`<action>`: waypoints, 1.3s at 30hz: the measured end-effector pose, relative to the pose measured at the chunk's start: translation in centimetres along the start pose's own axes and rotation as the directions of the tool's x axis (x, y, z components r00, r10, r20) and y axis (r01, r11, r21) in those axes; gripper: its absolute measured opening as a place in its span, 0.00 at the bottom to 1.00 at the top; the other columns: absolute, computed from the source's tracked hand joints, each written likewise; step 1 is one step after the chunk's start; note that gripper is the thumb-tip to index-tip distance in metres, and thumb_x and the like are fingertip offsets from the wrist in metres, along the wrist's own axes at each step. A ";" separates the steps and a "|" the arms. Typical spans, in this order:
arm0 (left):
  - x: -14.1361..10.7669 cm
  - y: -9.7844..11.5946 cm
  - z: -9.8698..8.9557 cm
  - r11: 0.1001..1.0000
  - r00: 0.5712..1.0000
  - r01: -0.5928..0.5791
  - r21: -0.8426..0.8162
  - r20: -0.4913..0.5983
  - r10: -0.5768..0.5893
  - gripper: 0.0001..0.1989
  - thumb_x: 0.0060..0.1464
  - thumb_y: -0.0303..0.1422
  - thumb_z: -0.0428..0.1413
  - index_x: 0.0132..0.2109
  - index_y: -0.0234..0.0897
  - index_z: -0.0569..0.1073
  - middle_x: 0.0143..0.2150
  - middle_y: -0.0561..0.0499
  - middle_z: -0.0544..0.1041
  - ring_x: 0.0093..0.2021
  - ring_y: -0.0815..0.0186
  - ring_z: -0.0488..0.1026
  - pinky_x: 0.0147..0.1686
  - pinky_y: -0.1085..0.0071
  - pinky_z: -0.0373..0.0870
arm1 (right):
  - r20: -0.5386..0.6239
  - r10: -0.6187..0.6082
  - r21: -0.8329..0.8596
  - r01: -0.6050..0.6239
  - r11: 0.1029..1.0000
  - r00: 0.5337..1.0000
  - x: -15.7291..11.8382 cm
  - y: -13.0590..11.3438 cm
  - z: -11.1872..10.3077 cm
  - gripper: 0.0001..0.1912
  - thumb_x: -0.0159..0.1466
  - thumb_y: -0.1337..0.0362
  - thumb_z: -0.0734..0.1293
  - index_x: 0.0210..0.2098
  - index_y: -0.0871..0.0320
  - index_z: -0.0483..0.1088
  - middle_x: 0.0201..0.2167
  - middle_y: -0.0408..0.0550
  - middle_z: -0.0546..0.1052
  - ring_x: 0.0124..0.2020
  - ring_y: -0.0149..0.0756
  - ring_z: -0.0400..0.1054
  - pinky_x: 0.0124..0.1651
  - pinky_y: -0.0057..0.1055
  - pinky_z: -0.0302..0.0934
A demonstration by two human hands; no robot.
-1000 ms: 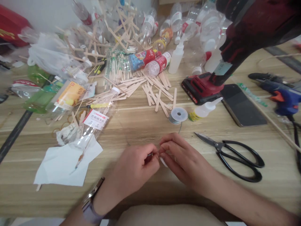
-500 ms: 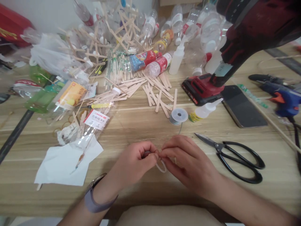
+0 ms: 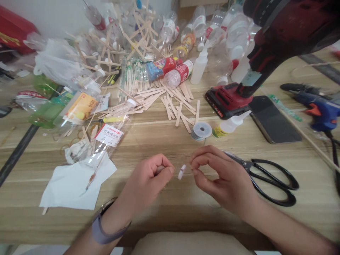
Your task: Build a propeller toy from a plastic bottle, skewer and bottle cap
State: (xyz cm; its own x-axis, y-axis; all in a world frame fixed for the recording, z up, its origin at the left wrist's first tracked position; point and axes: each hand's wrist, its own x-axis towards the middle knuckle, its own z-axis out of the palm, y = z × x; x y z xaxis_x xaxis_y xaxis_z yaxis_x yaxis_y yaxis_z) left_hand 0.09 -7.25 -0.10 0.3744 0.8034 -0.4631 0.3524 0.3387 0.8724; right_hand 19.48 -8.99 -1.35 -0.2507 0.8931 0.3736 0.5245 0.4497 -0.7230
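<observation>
A small white piece (image 3: 181, 172), like a short tube or rolled strip, shows between my two hands with a dark band of thread round its middle. My left hand (image 3: 151, 177) pinches thumb and forefinger just left of it, on thread too fine to make out clearly. On the other side my right hand (image 3: 220, 173) pinches too, its fingertips a little apart from the piece. From the spool (image 3: 201, 131) a thin grey thread runs down behind my right hand. Black-handled scissors (image 3: 273, 180) lie to the right, their blades partly hidden by that hand.
Beyond the spool stand a small glue bottle (image 3: 231, 124) and a red-and-black power drill (image 3: 228, 99), with a phone (image 3: 275, 119) alongside. Wooden sticks (image 3: 180, 106) and plastic bottles crowd the back. A clear bottle (image 3: 108, 136) and white paper (image 3: 71, 187) lie left.
My hands have moved apart from their touching pinch, left hand leftward and right hand rightward. The white piece now shows in the gap, where a white loop hung below my fingers before.
</observation>
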 end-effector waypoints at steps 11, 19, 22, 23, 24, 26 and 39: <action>0.4 -0.3 0.8 0.978 0.996 0.051 -0.202 0.086 -0.034 0.10 0.57 0.38 0.54 0.31 0.38 0.66 0.18 0.63 0.56 0.19 0.74 0.50 0.18 0.76 0.46 | 0.125 0.105 0.473 -0.152 0.868 0.987 0.0 -0.2 0.0 0.10 0.57 0.76 0.63 0.30 0.54 0.67 0.31 0.43 0.74 0.31 0.31 0.68 0.31 0.27 0.62; 0.4 -0.5 1.1 0.708 0.989 -0.063 -0.703 0.051 0.139 0.07 0.52 0.29 0.53 0.27 0.35 0.65 0.32 0.54 0.71 0.19 0.79 0.49 0.20 0.77 0.49 | 0.196 0.192 0.449 -0.262 0.854 0.962 0.4 0.0 0.2 0.07 0.58 0.73 0.62 0.27 0.56 0.66 0.30 0.46 0.72 0.31 0.34 0.66 0.30 0.29 0.61; 0.3 -0.5 1.2 0.654 0.967 -0.112 -0.748 0.069 0.245 0.08 0.53 0.29 0.52 0.27 0.35 0.63 0.30 0.54 0.72 0.17 0.79 0.47 0.17 0.77 0.45 | 0.234 0.218 0.465 -0.305 0.831 0.948 0.4 0.2 0.5 0.06 0.59 0.72 0.63 0.27 0.56 0.66 0.29 0.45 0.71 0.30 0.33 0.64 0.31 0.30 0.60; 0.3 -0.6 1.2 0.651 0.964 -0.112 -0.750 0.076 0.254 0.08 0.54 0.29 0.52 0.28 0.36 0.63 0.28 0.55 0.71 0.17 0.79 0.47 0.17 0.77 0.45 | 0.254 0.232 0.501 -0.333 0.799 0.939 0.4 0.2 0.6 0.06 0.59 0.71 0.63 0.28 0.56 0.66 0.29 0.45 0.71 0.30 0.33 0.64 0.31 0.29 0.59; 0.3 -0.6 1.2 0.657 0.964 -0.105 -0.746 0.086 0.252 0.08 0.55 0.29 0.52 0.28 0.36 0.63 0.27 0.56 0.69 0.18 0.79 0.48 0.17 0.77 0.44 | 0.280 0.246 0.553 -0.365 0.749 0.928 0.3 0.2 0.7 0.05 0.60 0.70 0.63 0.28 0.56 0.66 0.29 0.44 0.71 0.30 0.32 0.63 0.31 0.29 0.59; 0.3 -0.8 1.2 0.689 0.965 -0.102 -0.717 0.099 0.245 0.09 0.58 0.29 0.51 0.29 0.36 0.62 0.26 0.58 0.66 0.19 0.78 0.49 0.18 0.77 0.45 | 0.353 0.261 0.659 -0.436 0.613 0.899 0.0 0.3 0.9 0.05 0.61 0.69 0.63 0.28 0.56 0.66 0.29 0.43 0.70 0.31 0.32 0.63 0.32 0.29 0.58; 0.7 -1.2 1.4 0.763 0.948 -0.166 -0.625 0.113 0.299 0.10 0.63 0.32 0.49 0.31 0.37 0.60 0.28 0.59 0.63 0.21 0.77 0.50 0.22 0.77 0.50 | 0.324 0.298 0.760 -0.435 0.483 0.898 -0.5 0.4 1.3 0.04 0.59 0.69 0.66 0.28 0.55 0.69 0.33 0.43 0.68 0.33 0.31 0.63 0.35 0.28 0.57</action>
State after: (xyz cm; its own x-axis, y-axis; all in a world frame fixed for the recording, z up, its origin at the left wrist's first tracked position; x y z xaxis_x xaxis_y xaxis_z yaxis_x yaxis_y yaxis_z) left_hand 1.10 -7.80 -1.70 0.5569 0.8072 -0.1958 -0.3291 0.4309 0.8403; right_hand 18.75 -9.24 -2.61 -0.3330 0.9405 -0.0684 -0.2564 -0.1601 -0.9532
